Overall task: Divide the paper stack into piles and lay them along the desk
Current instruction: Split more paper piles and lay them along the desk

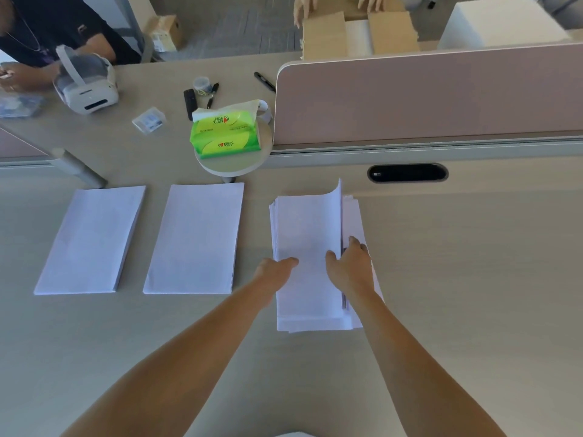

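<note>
Three white paper piles lie in a row on the beige desk (457, 263). The left pile (91, 238) and the middle pile (195, 238) lie flat and neat. The right stack (304, 228) is thicker and loosely fanned. My right hand (350, 266) grips the right edge of an upper bundle of that stack, thumb on top and fingers under it, so the edge stands lifted. My left hand (277, 268) rests on the stack's left side with fingers extended.
A green tissue pack (225, 134) sits on a small round stand behind the piles. A pink divider panel (426, 99) runs along the back right, with a cable slot (407, 172) below it. A white headset (85, 80), pens and another person's arm are at the back left.
</note>
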